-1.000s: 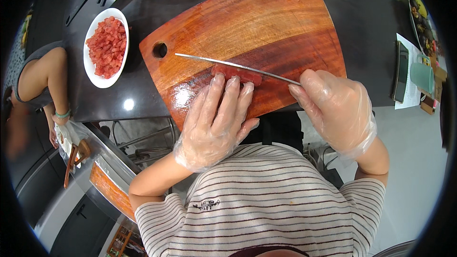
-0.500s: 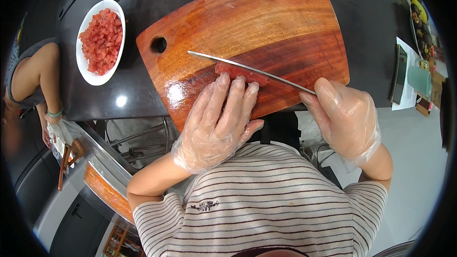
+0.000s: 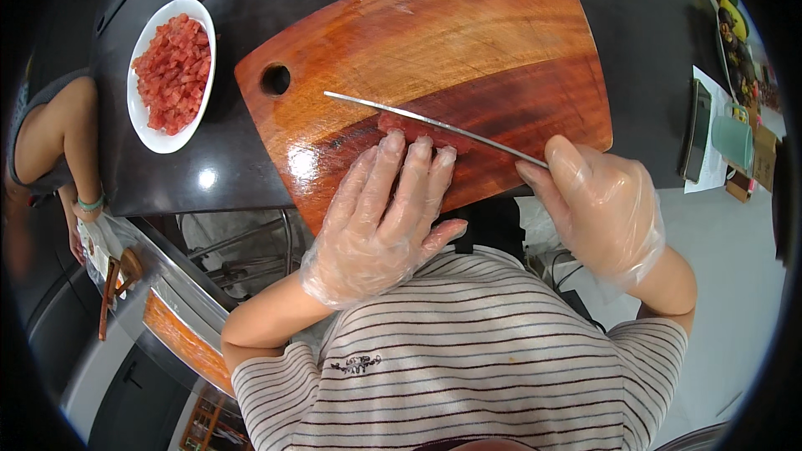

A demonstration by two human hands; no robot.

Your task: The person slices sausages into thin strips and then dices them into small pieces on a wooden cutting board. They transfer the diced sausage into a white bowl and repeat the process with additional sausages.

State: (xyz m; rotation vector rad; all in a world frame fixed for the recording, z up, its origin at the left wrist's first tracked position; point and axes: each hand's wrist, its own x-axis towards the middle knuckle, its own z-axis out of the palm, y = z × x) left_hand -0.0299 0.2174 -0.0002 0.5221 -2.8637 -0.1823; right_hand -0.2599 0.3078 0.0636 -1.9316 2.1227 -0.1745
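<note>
Right hand (image 3: 603, 213): fingers wrapped round the knife (image 3: 434, 124), handle hidden in the grip.
Left hand (image 3: 368, 217): fingers lightly spread, tips down on the red piece (image 3: 397, 124), thumb out wide, and right by the blade!
Red piece: on the board (image 3: 451, 33), pinned under the left fingertips, blade across, mostly covered.
Blade risk: could nick those fingertips, through reaching too far forward or a skewed stroke.
Plastic glove (image 3: 342, 271) risk: loose and thin, liable to slide on wet food or snag.
Board risk: overhanging the surface (image 3: 643, 58), perhaps prone to tipping under hard pressure.
Knife versus a second ago: tip now farther from the board's hole (image 3: 275, 79), shifted rightward.
Bowl (image 3: 167, 144): unchanged, heaped with red cubes (image 3: 173, 75).
</note>
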